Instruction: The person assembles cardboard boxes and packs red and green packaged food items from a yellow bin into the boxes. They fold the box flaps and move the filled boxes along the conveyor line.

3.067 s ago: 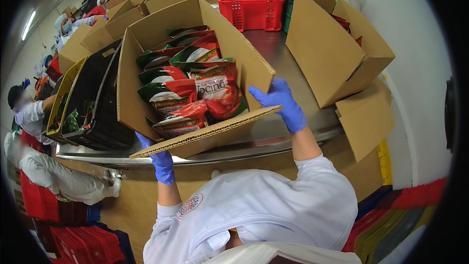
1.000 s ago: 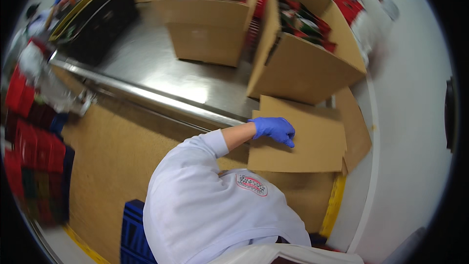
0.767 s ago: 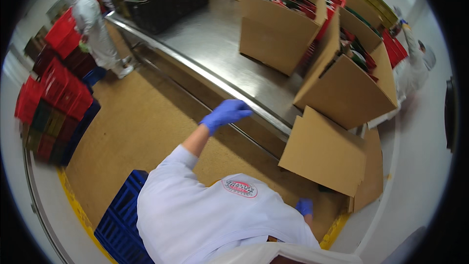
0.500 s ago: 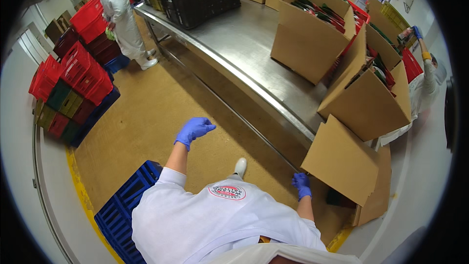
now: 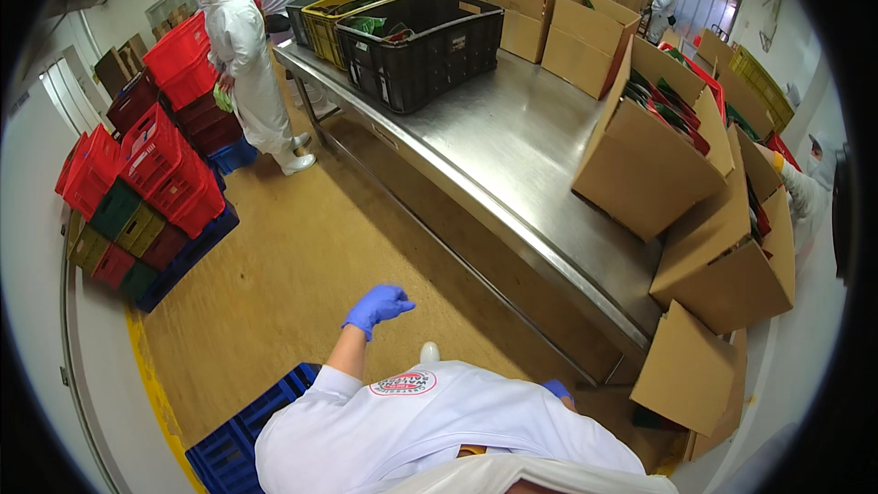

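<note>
Two blue-gloved hands show low in the frame: the left hand [image 5: 377, 306] hangs over the floor at lower centre, fingers loosely curled and empty. The right hand [image 5: 556, 390] is mostly hidden behind the shoulder, its grip impossible to tell, near the flattened cardboard box [image 5: 688, 381] leaning at lower right under the steel table [image 5: 512, 151].

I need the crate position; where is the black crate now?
In the head view, the black crate stands on the steel table, upper centre, beside the yellow crate.
</note>
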Available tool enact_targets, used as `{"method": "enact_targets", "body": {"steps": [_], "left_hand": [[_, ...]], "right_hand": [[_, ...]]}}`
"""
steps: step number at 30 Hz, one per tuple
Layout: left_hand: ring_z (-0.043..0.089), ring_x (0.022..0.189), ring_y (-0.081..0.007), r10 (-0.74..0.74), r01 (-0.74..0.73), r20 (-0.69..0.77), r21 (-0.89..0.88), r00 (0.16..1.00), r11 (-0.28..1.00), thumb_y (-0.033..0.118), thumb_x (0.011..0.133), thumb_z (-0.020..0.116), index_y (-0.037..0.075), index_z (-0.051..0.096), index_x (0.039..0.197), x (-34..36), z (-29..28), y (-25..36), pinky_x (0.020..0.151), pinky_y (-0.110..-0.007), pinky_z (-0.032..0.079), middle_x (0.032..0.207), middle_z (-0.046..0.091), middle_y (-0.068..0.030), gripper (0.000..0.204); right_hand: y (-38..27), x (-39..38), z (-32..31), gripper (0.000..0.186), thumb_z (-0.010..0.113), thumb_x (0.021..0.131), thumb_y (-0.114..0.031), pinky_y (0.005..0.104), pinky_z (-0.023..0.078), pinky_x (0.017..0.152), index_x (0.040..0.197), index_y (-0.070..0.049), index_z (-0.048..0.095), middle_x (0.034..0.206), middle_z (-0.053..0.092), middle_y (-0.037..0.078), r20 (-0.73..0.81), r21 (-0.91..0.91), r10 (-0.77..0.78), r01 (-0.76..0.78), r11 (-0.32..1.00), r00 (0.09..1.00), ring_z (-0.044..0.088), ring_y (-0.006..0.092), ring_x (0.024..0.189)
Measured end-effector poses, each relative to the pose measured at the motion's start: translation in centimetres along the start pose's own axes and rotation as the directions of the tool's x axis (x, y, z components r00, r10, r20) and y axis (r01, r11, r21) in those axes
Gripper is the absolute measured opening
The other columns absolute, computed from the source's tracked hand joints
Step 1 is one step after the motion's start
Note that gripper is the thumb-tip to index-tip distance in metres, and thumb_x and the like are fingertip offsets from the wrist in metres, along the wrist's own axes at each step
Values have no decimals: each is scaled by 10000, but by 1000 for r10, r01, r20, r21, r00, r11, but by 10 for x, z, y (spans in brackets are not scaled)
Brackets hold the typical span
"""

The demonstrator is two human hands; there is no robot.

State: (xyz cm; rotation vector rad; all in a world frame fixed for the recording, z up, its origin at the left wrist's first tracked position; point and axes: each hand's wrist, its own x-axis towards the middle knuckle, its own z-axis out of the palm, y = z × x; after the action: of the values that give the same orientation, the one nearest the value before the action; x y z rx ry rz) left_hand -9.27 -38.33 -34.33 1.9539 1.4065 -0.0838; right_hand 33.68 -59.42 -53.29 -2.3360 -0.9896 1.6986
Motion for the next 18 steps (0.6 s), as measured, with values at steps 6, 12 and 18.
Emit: {"method": "enact_targets", "body": {"steps": [6, 12, 18], "left_hand": [[611, 832, -291, -133, 132, 12, 75, 991, 988, 423, 791, 561, 71, 647, 949, 29, -33, -67, 735, -367, 479, 904, 643, -149, 395], [596, 830, -329, 120, -121, -31, -6, 992, 993, 423, 783, 542, 61, 654, 864, 79, -11, -50, 742, -394, 468, 878, 633, -167, 387], [591, 787, -345, 298, -300, 62, 10, 952, 954, 355, 787, 576, 51, 650, 850, 106, 18, 10, 718, -391, 474, 862, 630, -170, 319]], "right_hand": [[-140, 47, 4, 299, 580, 799, -294, 339, 459, 538, 768, 2, 606, 655, 610, 121, -140, -74, -290, 282, 956, 947, 587, 204, 545], [-183, 32, 4, 263, 584, 810, -259, 292, 456, 556, 786, 3, 592, 694, 611, 93, -174, -11, -305, 308, 951, 936, 565, 165, 582], [-76, -22, 2, 338, 529, 817, -329, 338, 472, 567, 819, 0, 606, 723, 626, 116, -181, 36, -76, 84, 996, 981, 594, 197, 578]]}}
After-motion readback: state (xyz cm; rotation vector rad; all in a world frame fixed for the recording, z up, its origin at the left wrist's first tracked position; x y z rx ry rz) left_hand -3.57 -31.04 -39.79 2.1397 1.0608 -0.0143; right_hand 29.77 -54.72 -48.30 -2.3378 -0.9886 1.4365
